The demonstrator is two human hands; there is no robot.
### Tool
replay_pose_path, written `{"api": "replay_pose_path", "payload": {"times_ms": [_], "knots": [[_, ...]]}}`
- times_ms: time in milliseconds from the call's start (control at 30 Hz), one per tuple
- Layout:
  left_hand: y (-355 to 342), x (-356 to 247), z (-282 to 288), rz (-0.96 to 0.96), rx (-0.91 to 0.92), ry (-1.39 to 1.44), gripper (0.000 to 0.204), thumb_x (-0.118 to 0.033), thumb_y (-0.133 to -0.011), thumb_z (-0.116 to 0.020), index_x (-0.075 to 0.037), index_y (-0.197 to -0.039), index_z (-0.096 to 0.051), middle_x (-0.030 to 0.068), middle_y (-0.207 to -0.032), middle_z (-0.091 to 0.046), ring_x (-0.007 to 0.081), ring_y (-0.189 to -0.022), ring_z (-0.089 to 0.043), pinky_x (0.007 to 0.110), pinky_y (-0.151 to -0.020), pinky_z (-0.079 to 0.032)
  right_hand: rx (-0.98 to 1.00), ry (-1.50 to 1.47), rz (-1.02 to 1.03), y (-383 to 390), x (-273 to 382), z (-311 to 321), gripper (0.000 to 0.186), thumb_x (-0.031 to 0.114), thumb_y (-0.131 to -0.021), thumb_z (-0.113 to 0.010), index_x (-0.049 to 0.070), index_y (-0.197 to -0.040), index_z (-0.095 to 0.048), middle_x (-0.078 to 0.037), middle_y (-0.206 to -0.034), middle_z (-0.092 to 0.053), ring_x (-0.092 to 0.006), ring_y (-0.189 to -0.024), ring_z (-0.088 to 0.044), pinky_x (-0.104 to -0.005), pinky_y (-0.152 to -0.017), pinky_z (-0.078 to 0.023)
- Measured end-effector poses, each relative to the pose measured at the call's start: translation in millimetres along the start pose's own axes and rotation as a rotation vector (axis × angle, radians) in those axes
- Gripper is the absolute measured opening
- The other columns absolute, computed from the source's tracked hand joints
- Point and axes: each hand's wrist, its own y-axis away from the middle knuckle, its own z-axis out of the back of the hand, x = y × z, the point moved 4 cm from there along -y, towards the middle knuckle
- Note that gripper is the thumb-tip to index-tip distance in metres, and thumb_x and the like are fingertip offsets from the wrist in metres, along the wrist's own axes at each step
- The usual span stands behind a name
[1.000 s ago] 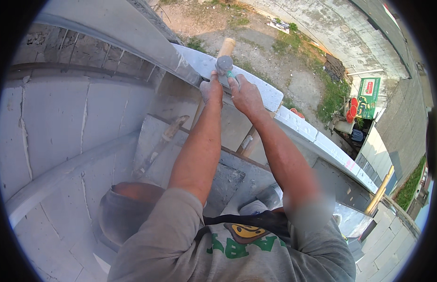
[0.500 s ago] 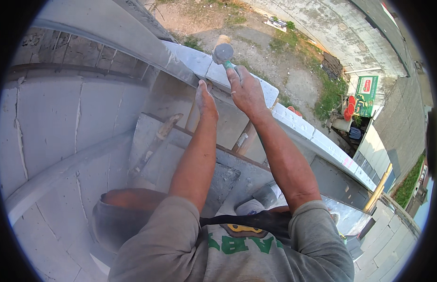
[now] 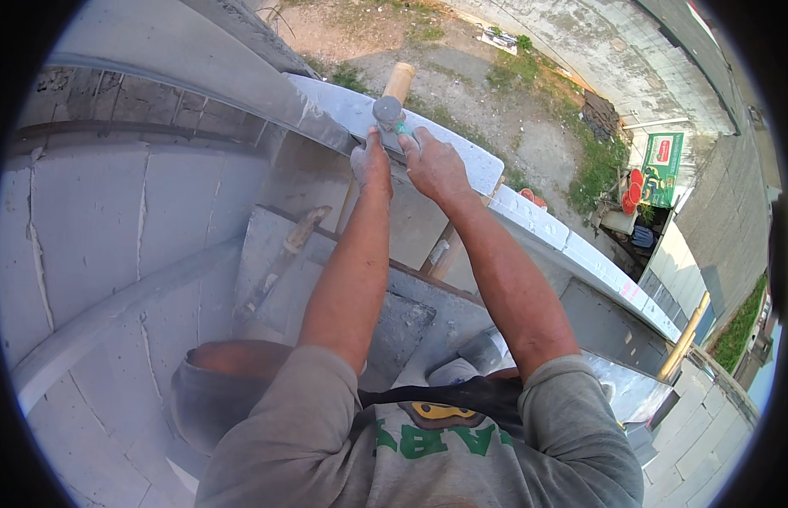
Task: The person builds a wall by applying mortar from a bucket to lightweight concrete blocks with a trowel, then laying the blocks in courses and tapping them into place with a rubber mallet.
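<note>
A mallet [image 3: 389,109] with a round grey head and a green handle is in my right hand [image 3: 436,169], its fingers wrapped round the handle. Its head is over the top of a pale block [image 3: 449,151] in the wall; whether they touch I cannot tell. My left hand [image 3: 373,163] is up against the near side of the block, close to the mallet head. Its fingers look stretched out, with the thumb apart, and nothing shows in it.
More pale blocks [image 3: 572,250] run down to the right. Bamboo poles [image 3: 400,82] rise beyond the wall. Below me is a grey board platform [image 3: 394,326] with wooden poles. A grey block wall [image 3: 89,220] stands at left. Ground [image 3: 461,68] lies far below outside.
The mallet head has come down and left toward the block, beside my left hand. My right hand has shifted slightly left and down, and my left hand slightly up.
</note>
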Motion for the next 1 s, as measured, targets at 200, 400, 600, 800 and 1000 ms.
{"api": "replay_pose_path", "payload": {"times_ms": [200, 400, 600, 800, 1000], "knots": [[-1.2, -5.7, -1.6, -0.016, -0.054, -0.119, 0.067, -0.044, -0.090, -0.058, 0.017, -0.117, -0.053, 0.0295, -0.116, -0.059, 0.0368, -0.106, -0.058, 0.041, -0.090, -0.044, -0.077, -0.080, 0.045, -1.3, -4.9, 5.4, 0.040, 0.040, -0.099, -0.043, 0.002, -0.106, -0.055, -0.031, -0.090, -0.064, -0.0499, -0.091, -0.060, -0.0560, -0.080, -0.045], [-6.2, -5.3, 1.3, -0.099, -0.074, -0.218, 0.065, -0.045, -0.090, -0.055, 0.016, -0.112, -0.055, 0.0318, -0.111, -0.061, 0.0404, -0.104, -0.060, 0.043, -0.088, -0.045, -0.077, -0.100, 0.029, 19.9, 4.6, 27.7, 0.042, 0.039, -0.099, -0.041, 0.001, -0.110, -0.055, -0.030, -0.091, -0.065, -0.0462, -0.091, -0.062, -0.0545, -0.082, -0.047], [-3.8, -0.5, -4.1, -0.141, -0.118, -0.240, 0.065, -0.048, -0.091, -0.055, 0.015, -0.111, -0.055, 0.0328, -0.111, -0.061, 0.0415, -0.106, -0.060, 0.044, -0.090, -0.045, -0.051, -0.019, -0.003, 8.8, -20.2, 15.3, 0.042, 0.040, -0.099, -0.041, 0.002, -0.108, -0.055, -0.031, -0.091, -0.064, -0.0471, -0.090, -0.062, -0.0550, -0.081, -0.047], [2.9, -4.3, 0.8, -0.183, -0.073, -0.233, 0.063, -0.048, -0.091, -0.056, 0.012, -0.110, -0.055, 0.0303, -0.111, -0.062, 0.0401, -0.107, -0.060, 0.044, -0.090, -0.045, -0.082, -0.067, 0.076, 21.6, -16.0, 36.2, 0.043, 0.041, -0.098, -0.042, 0.002, -0.107, -0.056, -0.030, -0.094, -0.064, -0.0467, -0.092, -0.062, -0.0542, -0.081, -0.047], [2.6, -5.4, -2.5, -0.240, -0.139, -0.343, 0.061, -0.046, -0.091, -0.055, 0.011, -0.112, -0.053, 0.0308, -0.109, -0.061, 0.0406, -0.106, -0.060, 0.045, -0.090, -0.046, -0.039, -0.024, 0.035, 29.4, -34.0, 44.7, 0.043, 0.041, -0.099, -0.042, 0.001, -0.107, -0.057, -0.030, -0.094, -0.064, -0.0459, -0.094, -0.061, -0.0523, -0.083, -0.046]]}}
